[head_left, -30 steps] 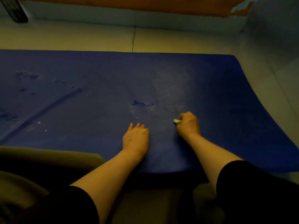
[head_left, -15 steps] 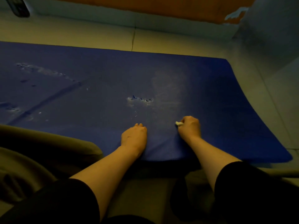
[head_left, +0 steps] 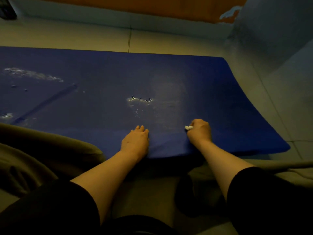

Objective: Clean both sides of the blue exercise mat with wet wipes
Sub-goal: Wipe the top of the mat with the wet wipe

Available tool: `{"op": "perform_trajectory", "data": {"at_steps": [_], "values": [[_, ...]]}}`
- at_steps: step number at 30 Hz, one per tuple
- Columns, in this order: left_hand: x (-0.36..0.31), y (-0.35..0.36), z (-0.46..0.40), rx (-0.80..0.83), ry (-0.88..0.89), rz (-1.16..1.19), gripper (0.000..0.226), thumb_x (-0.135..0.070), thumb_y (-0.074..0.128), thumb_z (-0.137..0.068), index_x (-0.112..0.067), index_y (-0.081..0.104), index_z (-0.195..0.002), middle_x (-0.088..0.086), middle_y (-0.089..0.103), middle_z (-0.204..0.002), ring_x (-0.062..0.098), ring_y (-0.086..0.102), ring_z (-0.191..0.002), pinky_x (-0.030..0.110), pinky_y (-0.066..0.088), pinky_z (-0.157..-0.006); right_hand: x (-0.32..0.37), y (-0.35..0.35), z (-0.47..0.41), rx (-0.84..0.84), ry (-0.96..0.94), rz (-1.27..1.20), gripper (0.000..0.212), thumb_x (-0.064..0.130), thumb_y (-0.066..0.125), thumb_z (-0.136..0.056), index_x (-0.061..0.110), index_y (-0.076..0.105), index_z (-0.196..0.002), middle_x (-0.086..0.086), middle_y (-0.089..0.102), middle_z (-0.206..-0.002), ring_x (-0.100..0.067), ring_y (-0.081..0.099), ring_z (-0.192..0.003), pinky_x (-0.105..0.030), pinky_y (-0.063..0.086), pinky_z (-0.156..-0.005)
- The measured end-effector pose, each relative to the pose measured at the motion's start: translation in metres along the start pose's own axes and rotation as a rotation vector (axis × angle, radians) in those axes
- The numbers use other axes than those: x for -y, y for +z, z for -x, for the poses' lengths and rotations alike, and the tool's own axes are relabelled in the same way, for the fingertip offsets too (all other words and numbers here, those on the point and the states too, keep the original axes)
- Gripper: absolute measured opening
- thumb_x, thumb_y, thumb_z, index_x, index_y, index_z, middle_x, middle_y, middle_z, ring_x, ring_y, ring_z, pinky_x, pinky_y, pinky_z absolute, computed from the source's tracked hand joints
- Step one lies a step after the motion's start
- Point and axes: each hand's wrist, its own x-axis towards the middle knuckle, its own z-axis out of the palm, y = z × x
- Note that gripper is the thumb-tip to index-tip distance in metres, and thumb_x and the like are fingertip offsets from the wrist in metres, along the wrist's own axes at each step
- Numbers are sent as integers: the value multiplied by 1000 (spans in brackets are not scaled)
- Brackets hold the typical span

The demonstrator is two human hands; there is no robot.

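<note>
On the tiled floor (head_left: 94, 38) lies the blue exercise mat (head_left: 101, 73), spread flat and running from the left edge of the view to its right end near the grey wall (head_left: 274, 31). Near its front edge the left hand (head_left: 135, 141) rests palm down on the mat, fingers straight and close together. Just to the right, the right hand (head_left: 199, 131) is curled into a fist on the mat, gripping a wadded white wet wipe (head_left: 188, 127) — only a small tuft shows past the knuckles. Between and beyond the hands a pale, hazy streak (head_left: 167, 99) runs across the blue surface, and beside it sits a glinting patch of droplets (head_left: 140, 99). More wet marks (head_left: 33, 74) shine farther left, along with a long dark crease (head_left: 45, 104). Both forearms are bare, with black sleeves (head_left: 55, 206) pushed up — an olive fabric (head_left: 42, 150) bulges at lower left, overlapping the mat's front edge.
</note>
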Motion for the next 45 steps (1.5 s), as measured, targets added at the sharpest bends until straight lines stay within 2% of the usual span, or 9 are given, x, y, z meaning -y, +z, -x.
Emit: {"op": "perform_trajectory", "data": {"at_steps": [3,7,14,22,29,31,36,39,45], "values": [[-4,-2,6,78,23,-14,69,-48,35,-101,-8,14,-154,14,5,-161,30,3,-149,43,8,-120,30,11,25,73,-134,7,24,20,59,-89,-1,65,-98,-21,63,-106,-37,58,-99,-37,45,-77],[-3,0,13,155,63,-8,92,-66,39,-91,-12,2,-155,16,-7,-161,31,-8,-148,47,-2,-120,55,27,50,134,-317,-57,17,14,56,-88,1,62,-97,-18,58,-108,-35,55,-100,-34,40,-77],[-2,-5,23,131,106,6,98,-72,42,-86,-14,2,-155,13,-8,-161,28,-9,-149,48,-6,-120,2,-5,28,-6,-50,24,27,23,60,-90,-3,63,-98,-22,61,-110,-39,57,-101,-36,45,-75],[-3,-1,27,122,124,17,98,-67,50,-85,-15,6,-155,12,-4,-162,26,-6,-149,50,-3,-119,54,15,78,161,-338,-17,20,19,58,-89,2,62,-98,-19,58,-111,-34,55,-102,-33,41,-78],[-4,-4,30,123,140,0,96,-66,49,-87,-14,6,-155,12,-5,-162,26,-6,-149,50,-5,-119,-10,-20,54,-3,18,11,28,21,60,-90,-3,62,-104,-22,61,-114,-38,55,-107,-36,43,-80],[-5,-3,30,117,142,2,96,-65,50,-87,-15,6,-155,12,-5,-162,26,-6,-149,50,-5,-119,-1,-17,62,14,-9,18,27,20,61,-89,-3,62,-103,-22,61,-113,-38,56,-105,-36,44,-79],[-7,2,26,119,115,-4,97,-64,54,-86,-13,7,-155,12,-2,-162,27,-4,-149,53,-2,-119,46,12,96,124,-237,-46,20,16,60,-86,1,63,-99,-18,60,-111,-35,56,-103,-34,44,-80],[-11,0,25,134,122,-8,94,-61,55,-87,-14,9,-154,10,1,-162,26,-2,-149,56,-1,-118,38,7,93,140,-263,-38,19,18,61,-86,3,64,-98,-17,61,-111,-33,56,-104,-32,43,-80],[-13,-7,31,122,144,46,72,-51,42,-98,-14,15,-154,7,5,-162,24,2,-149,56,-1,-118,-47,-30,64,-95,128,4,30,20,61,-89,2,62,-113,-18,61,-118,-35,55,-110,-34,44,-86]]}}
